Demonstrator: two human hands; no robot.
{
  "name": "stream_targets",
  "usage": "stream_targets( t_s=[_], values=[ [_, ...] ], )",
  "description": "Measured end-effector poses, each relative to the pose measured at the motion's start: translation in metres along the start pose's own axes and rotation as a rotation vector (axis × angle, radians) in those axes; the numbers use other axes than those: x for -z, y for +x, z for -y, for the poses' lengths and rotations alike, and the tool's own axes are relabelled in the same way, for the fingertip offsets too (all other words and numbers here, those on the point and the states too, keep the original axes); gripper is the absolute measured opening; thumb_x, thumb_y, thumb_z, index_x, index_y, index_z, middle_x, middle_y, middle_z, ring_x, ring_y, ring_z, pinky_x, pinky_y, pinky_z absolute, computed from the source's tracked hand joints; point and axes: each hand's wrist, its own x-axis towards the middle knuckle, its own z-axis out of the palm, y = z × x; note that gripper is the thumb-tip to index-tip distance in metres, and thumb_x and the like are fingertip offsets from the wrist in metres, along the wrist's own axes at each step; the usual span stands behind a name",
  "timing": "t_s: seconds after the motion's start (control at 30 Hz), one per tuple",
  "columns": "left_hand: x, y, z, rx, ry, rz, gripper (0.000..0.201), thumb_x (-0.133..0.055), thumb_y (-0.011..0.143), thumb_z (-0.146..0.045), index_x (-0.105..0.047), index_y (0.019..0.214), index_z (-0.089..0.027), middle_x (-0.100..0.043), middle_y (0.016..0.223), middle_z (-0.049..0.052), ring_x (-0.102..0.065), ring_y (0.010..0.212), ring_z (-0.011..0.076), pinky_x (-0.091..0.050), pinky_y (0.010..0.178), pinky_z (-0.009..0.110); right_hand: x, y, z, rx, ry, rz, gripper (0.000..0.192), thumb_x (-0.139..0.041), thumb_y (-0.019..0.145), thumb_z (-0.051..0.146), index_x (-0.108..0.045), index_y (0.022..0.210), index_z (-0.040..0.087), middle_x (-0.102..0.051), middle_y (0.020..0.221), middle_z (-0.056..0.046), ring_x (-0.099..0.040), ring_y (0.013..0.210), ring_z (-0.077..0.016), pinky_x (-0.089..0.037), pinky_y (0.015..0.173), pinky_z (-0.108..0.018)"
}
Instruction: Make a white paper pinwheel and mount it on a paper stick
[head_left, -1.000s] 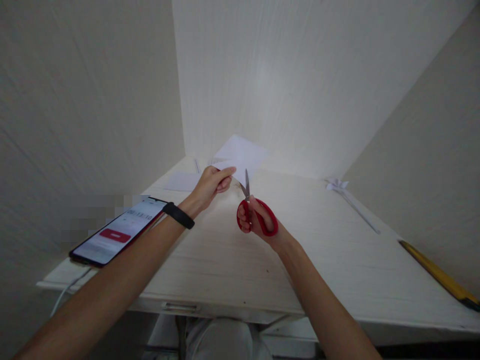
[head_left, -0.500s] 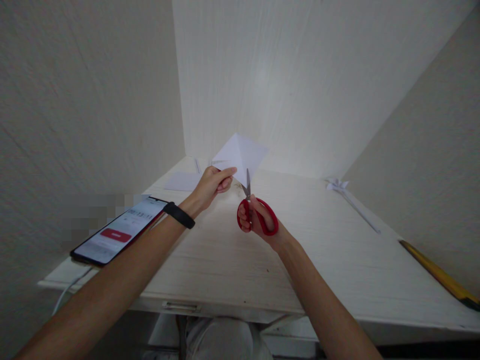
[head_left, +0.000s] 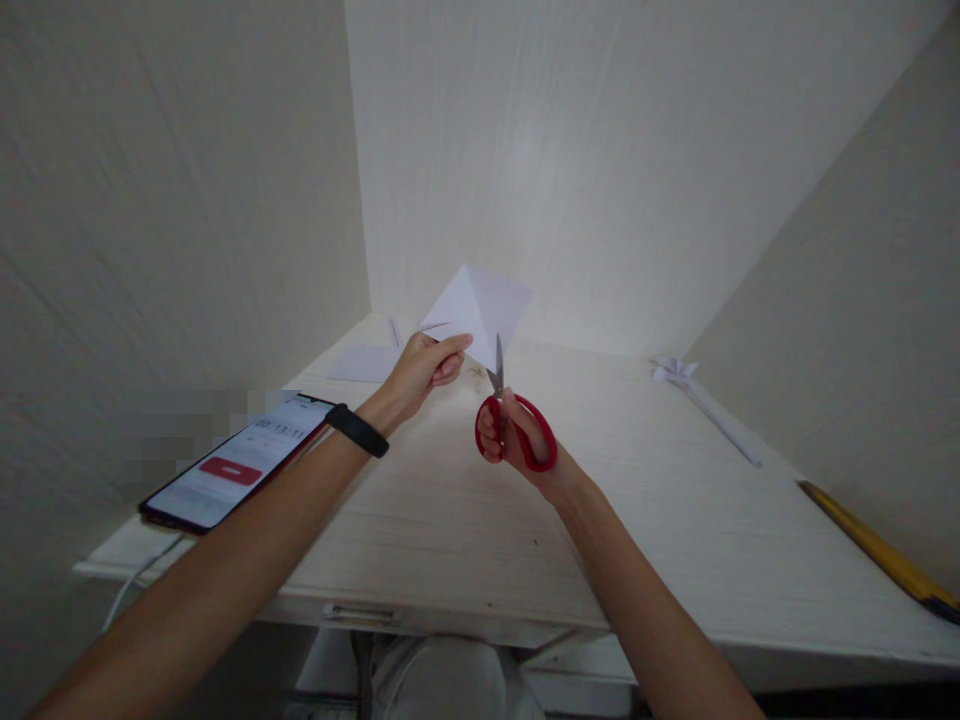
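Note:
My left hand (head_left: pixel 435 368) pinches a white sheet of paper (head_left: pixel 480 305) between thumb and fingers, holding it above the desk. The sheet is a square turned cornerwise, with a crease down its middle and a slit at its left corner. In my right hand (head_left: pixel 514 430) is a pair of red-handled scissors (head_left: pixel 536 460), fingers through the loops. The blades point away from me and stand slightly apart at the paper's near corner, one of them in front of the sheet. My left fingertips hide part of the paper's lower left edge.
A lit phone (head_left: pixel 236 465) with a cable lies at the left. Another piece of white paper (head_left: pixel 364 363) rests behind my left wrist. Toward the right are a paper pinwheel on a stick (head_left: pixel 675 370) and a yellow-and-black tool (head_left: pixel 877 550). Walls enclose the desk (head_left: pixel 420 520) at the back and sides.
The paper's far corner has shifted slightly left and the sheet has tilted a little. The scissor blades have turned slightly and moved a touch to the right. Both hands keep their grip.

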Motion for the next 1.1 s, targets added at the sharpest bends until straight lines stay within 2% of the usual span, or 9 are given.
stream_targets(
  t_s=[0.77,1.1],
  values=[
    [-0.0010,-0.0016,-0.0038,-0.002,0.038,0.007,0.051,-0.058,0.080,-0.033,-0.032,0.040,-0.017,-0.027,0.037,-0.006,-0.023,0.036,0.0025,-0.014,0.042,0.024,-0.0058,-0.0027,0.0007,0.020,-0.198,-0.117,0.053,-0.044,0.078,0.071,-0.044,0.066,0.019,-0.040,0.054,0.005,-0.036,0.047,-0.0080,-0.029,0.047,-0.024],
    [-0.0007,-0.0004,-0.0028,0.003,0.033,-0.004,0.050,-0.059,0.078,-0.034,-0.031,0.041,-0.017,-0.027,0.037,-0.007,-0.023,0.036,0.0022,-0.014,0.042,0.024,-0.0081,-0.0036,0.0021,0.009,-0.222,-0.178,0.051,-0.049,0.077,0.069,-0.045,0.065,0.019,-0.041,0.052,0.005,-0.037,0.044,-0.0077,-0.029,0.044,-0.023]
  ],
)
